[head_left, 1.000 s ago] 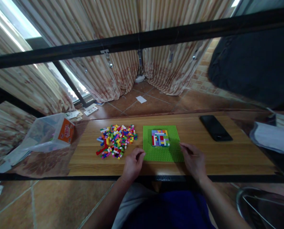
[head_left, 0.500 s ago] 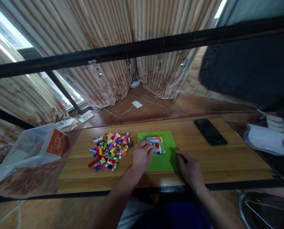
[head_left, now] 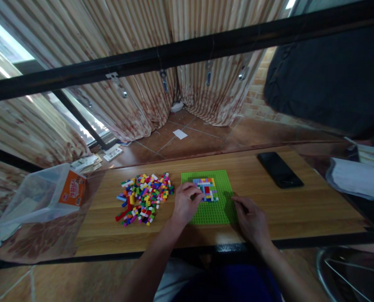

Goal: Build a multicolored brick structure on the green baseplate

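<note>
A green studded baseplate lies on the wooden table, with a flat patch of small coloured building bricks pressed onto its upper middle. Over the left side of that patch is my left hand, thumb and forefinger pinched together at the bricks. Whatever is between those fingertips is too small to make out. My right hand is curled at the plate's right edge, its thumb and forefinger closed on the rim. To the left of the plate spreads a loose pile of mixed bricks.
A black phone lies on the table at the right. Off the left end stands a clear plastic box with an orange label. Papers sit beyond the right end. A dark metal bar crosses above, before the curtains.
The head view has shifted slightly. My left hand stays pinched at the left of the brick patch, its fingers a little changed in pose. My right hand keeps its place at the plate's edge.
</note>
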Available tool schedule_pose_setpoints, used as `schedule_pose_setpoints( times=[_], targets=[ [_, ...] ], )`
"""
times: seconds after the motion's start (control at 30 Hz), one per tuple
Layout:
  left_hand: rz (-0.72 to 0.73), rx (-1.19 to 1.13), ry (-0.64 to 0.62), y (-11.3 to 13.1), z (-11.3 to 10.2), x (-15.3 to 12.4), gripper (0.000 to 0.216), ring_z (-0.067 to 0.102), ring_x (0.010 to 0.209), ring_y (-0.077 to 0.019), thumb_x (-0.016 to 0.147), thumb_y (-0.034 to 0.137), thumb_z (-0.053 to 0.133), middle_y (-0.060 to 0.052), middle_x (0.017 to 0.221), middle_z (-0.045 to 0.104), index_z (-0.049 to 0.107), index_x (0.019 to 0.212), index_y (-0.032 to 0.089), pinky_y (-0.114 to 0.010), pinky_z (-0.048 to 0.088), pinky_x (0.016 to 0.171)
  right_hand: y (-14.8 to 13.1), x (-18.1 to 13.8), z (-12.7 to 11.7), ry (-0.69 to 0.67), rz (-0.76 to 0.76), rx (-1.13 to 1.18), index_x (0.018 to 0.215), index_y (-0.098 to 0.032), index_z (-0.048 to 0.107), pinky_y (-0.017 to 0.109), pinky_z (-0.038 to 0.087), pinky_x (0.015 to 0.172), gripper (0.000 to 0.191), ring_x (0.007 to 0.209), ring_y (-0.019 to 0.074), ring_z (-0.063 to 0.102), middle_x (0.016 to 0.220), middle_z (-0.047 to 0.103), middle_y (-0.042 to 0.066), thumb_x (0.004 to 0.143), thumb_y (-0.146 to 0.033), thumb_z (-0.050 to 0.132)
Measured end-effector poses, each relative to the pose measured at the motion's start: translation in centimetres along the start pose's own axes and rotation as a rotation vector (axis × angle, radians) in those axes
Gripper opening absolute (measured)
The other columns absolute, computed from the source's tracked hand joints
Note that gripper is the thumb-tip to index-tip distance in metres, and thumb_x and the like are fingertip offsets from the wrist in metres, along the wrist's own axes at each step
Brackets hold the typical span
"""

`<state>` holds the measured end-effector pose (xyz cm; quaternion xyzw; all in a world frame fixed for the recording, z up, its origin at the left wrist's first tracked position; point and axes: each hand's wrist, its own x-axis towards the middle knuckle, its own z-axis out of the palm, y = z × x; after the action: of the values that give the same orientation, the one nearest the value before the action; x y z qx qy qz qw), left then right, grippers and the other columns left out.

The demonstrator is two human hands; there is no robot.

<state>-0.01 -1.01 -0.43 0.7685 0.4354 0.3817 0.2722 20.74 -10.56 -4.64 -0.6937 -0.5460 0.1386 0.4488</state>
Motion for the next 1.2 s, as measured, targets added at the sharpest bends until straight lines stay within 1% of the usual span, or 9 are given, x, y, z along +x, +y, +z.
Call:
schedule_pose_setpoints(
  times=[0.17, 0.37, 0.47, 0.67, 0.8, 0.93, 1.03, 1.1, 1.2],
  targets=[
    [0.020, 0.031, 0.014, 0.3, 0.0, -0.7, 0.015, 0.063, 0.095, -0.0180, 0.085, 0.015, 0.060, -0.004, 0.095, 0.068, 0.072, 0.080, 0.022, -0.034, 0.048, 0.089, 0.0, 0.0, 0.1, 0.004, -0.004, 0.013, 0.095, -0.021, 0.069, 0.038, 0.054, 0.081, 0.024, 0.090, 0.0223, 0.068, 0.098, 0.072, 0.008, 0.090, -0.033, 0.049],
    [-0.077, 0.013, 0.069, 0.8, 0.4, -0.2, 0.015, 0.062, 0.088, -0.0172, 0.078, 0.007, 0.062, -0.003, 0.087, 0.066, 0.070, 0.075, 0.019, -0.033, 0.047, 0.086, 0.2, 0.1, 0.1, 0.006, -0.002, 0.016, 0.096, -0.021, 0.069, 0.037, 0.054, 0.081, 0.024, 0.091, 0.0220, 0.068, 0.099, 0.072, 0.008, 0.090, -0.032, 0.049],
    [-0.139, -0.026, 0.069, 0.8, 0.6, 0.2, 0.014, 0.061, 0.087, -0.0175, 0.073, 0.005, 0.064, -0.003, 0.084, 0.065, 0.068, 0.073, 0.018, -0.033, 0.047, 0.085, 0.1, 0.0, 0.1, 0.006, -0.001, 0.008, 0.096, -0.021, 0.069, 0.036, 0.054, 0.080, 0.024, 0.090, 0.0214, 0.068, 0.098, 0.072, 0.008, 0.090, -0.032, 0.049],
    [-0.247, -0.076, 0.044, 0.8, 0.9, 0.6, 0.014, 0.058, 0.076, -0.0151, 0.069, 0.003, 0.064, 0.000, 0.077, 0.060, 0.065, 0.070, 0.017, -0.029, 0.046, 0.077, -0.1, 0.0, 0.1, 0.022, -0.007, 0.004, 0.094, -0.021, 0.069, 0.036, 0.054, 0.081, 0.024, 0.090, 0.0216, 0.068, 0.098, 0.072, 0.008, 0.090, -0.032, 0.049],
    [-0.307, -0.086, 0.045, 1.0, 1.1, 0.8, 0.015, 0.056, 0.070, -0.0128, 0.067, 0.002, 0.063, 0.001, 0.075, 0.058, 0.064, 0.069, 0.016, -0.025, 0.045, 0.070, -0.2, 0.0, 0.0, -0.002, -0.018, -0.007, 0.095, -0.020, 0.069, 0.037, 0.054, 0.080, 0.026, 0.088, 0.0216, 0.068, 0.097, 0.072, 0.008, 0.090, -0.033, 0.047],
    [-0.326, -0.071, 0.047, 1.2, 1.3, 0.6, 0.015, 0.055, 0.067, -0.0124, 0.067, 0.002, 0.061, 0.000, 0.074, 0.057, 0.065, 0.068, 0.016, -0.025, 0.045, 0.066, 0.2, -0.1, -0.1, -0.019, -0.003, -0.044, 0.095, -0.020, 0.069, 0.037, 0.054, 0.079, 0.029, 0.088, 0.0227, 0.068, 0.098, 0.072, 0.009, 0.089, -0.038, 0.047],
    [-0.301, -0.029, 0.059, 1.4, 1.5, 0.2, 0.014, 0.057, 0.071, -0.0145, 0.067, 0.003, 0.063, -0.001, 0.073, 0.059, 0.065, 0.068, 0.017, -0.027, 0.047, 0.070, 0.9, -0.2, -0.2, -0.026, 0.025, -0.113, 0.095, -0.020, 0.069, 0.038, 0.054, 0.076, 0.034, 0.087, 0.0252, 0.068, 0.100, 0.072, 0.010, 0.086, -0.044, 0.047],
    [-0.267, -0.010, 0.057, 1.6, 1.3, -0.1, 0.013, 0.059, 0.075, -0.0162, 0.069, 0.005, 0.064, -0.001, 0.075, 0.062, 0.067, 0.070, 0.018, -0.029, 0.048, 0.077, 1.5, -0.1, -0.3, -0.046, 0.040, -0.160, 0.095, -0.021, 0.070, 0.039, 0.054, 0.072, 0.039, 0.087, 0.0275, 0.069, 0.102, 0.072, 0.011, 0.084, -0.049, 0.045],
    [-0.221, 0.027, 0.102, 1.8, 0.1, -0.5, 0.014, 0.062, 0.085, -0.0185, 0.074, 0.009, 0.064, -0.003, 0.083, 0.067, 0.069, 0.079, 0.020, -0.032, 0.049, 0.084, 2.1, 0.0, -0.4, -0.095, 0.058, -0.208, 0.097, -0.022, 0.070, 0.041, 0.054, 0.071, 0.043, 0.088, 0.0297, 0.069, 0.105, 0.072, 0.011, 0.082, -0.053, 0.044]
  ],
)
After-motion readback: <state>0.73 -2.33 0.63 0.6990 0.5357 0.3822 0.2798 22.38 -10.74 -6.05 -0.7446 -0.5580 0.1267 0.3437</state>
